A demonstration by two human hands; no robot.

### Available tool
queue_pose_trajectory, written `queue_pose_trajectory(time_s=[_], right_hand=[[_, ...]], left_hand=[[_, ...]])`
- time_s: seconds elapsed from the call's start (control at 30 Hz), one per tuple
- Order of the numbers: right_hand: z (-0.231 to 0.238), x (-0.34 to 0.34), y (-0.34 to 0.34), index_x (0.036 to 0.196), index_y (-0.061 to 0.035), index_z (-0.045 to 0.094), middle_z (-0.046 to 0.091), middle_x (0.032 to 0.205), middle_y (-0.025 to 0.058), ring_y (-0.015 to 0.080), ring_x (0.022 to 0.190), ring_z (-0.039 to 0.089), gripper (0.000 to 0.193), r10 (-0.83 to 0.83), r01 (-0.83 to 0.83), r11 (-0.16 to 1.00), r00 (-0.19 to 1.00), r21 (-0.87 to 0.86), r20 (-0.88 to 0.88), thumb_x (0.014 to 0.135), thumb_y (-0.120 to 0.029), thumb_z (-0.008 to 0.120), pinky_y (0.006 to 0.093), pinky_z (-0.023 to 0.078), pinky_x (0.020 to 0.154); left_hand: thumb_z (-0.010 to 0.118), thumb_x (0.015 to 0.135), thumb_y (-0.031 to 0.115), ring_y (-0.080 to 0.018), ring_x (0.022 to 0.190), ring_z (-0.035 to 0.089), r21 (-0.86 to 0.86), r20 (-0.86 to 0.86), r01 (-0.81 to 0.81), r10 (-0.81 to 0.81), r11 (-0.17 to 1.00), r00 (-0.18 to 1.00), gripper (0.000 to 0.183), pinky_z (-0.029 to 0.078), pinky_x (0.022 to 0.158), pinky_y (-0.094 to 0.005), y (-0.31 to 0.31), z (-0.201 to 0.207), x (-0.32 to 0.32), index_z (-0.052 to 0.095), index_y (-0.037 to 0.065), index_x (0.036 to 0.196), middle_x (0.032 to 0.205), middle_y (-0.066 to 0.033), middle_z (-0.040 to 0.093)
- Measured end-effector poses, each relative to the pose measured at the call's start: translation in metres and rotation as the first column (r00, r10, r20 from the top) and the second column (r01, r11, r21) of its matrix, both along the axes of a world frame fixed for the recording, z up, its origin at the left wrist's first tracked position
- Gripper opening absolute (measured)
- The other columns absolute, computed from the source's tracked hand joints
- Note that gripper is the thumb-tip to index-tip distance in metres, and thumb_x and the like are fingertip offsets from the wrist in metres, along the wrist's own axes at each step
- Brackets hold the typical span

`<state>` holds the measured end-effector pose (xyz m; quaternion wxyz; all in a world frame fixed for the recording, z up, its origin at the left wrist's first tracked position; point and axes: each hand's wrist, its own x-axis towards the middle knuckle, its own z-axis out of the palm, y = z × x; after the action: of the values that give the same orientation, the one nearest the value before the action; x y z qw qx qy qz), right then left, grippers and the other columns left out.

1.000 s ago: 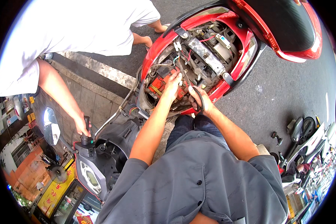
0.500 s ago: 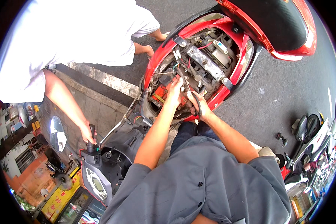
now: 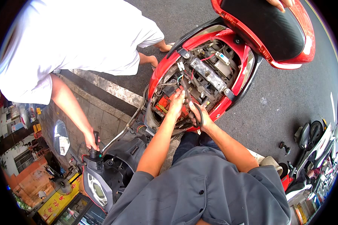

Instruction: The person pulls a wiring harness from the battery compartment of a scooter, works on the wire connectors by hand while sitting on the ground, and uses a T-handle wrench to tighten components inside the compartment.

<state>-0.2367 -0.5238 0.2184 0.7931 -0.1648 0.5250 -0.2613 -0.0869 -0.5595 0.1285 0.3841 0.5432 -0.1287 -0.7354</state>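
Note:
In my right hand [image 3: 201,115] is a pair of scissors [image 3: 187,94] with large black handle loops, the blades directed toward the open bay. My left hand [image 3: 176,105] is closed beside the blades, thumb against fingers; what it pinches is too small to make out. Both hands are over the exposed inside of a red scooter [image 3: 156,79]. Thin coloured wires [image 3: 181,78] stick up just beyond my left fingers. A red-orange part [image 3: 163,102] lies to the left of that hand, partly covered by it.
The bay contains a metal cross bracket [image 3: 208,72] and a small white-and-blue box [image 3: 222,57]. A detached-looking black seat with red tail [image 3: 268,32] overhangs the far right, another hand [image 3: 281,3] on it. A person in white [image 3: 82,33] grips the handlebar [image 3: 95,144] at left.
Another person's hand has come onto the seat at the top edge. The scooter sits slightly lower in view. My hands remain close together at the bay, with the scissors still in my right hand.

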Motion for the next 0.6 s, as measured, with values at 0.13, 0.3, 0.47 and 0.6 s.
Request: queue_pose_trajectory(time_s=[0.13,0.3,0.47,0.6], right_hand=[[0.0035,-0.0044,-0.0016,0.118,-0.0091,0.061,0.05,0.061,-0.0005,0.008,0.042,0.043,0.052,0.016,-0.016,1.0,0.999,0.011,0.038,0.095,-0.056,0.056,0.0242,0.035,0.039],[0.0016,0.0017,-0.0038,0.109,-0.0111,0.062,0.051,0.067,-0.0026,0.0071,0.045,0.045,0.05,-0.075,0.072,0.993,0.997,0.098,0.023,0.094,-0.059,0.056,0.0234,0.036,0.041],[-0.0006,0.003,-0.0067,0.103,-0.0099,0.061,0.05,0.061,-0.0016,0.0086,0.042,0.043,0.049,-0.09,0.089,0.994,0.996,0.067,0.004,0.094,-0.057,0.057,0.0245,0.034,0.038],[-0.0011,0.0003,-0.0072,0.099,-0.0094,0.059,0.048,0.059,-0.0014,0.0087,0.04,0.042,0.048,-0.032,0.031,0.999,0.998,-0.016,-0.05,0.093,-0.057,0.059,0.0242,0.032,0.036]], left_hand=[[0.054,0.102,0.026,-0.0073,0.079,0.055,-0.057,0.024,0.024,-0.023,0.998,0.999,0.023,0.046,0.072,-0.0236,-0.0003,0.0002,0.0049,0.066,0.009,0.112,0.094,0.0037,0.064],[0.051,0.103,0.023,-0.0082,0.086,0.055,-0.075,0.14,0.091,-0.08,0.993,0.987,0.024,0.045,0.078,-0.0251,-0.0064,-0.0012,0.0029,0.065,0.006,0.113,0.095,0.0026,0.064],[0.052,0.103,0.021,-0.0057,0.075,0.046,-0.181,0.315,0.195,-0.131,0.964,0.94,0.02,0.041,0.068,-0.0241,-0.0073,0.0005,0.0019,0.064,0.006,0.103,0.084,0.0057,0.056],[0.053,0.102,0.023,-0.0057,0.074,0.046,-0.109,0.254,0.198,-0.165,0.974,0.953,0.019,0.04,0.068,-0.0244,-0.0093,0.0063,0.0049,0.063,0.006,0.105,0.084,0.006,0.056]])
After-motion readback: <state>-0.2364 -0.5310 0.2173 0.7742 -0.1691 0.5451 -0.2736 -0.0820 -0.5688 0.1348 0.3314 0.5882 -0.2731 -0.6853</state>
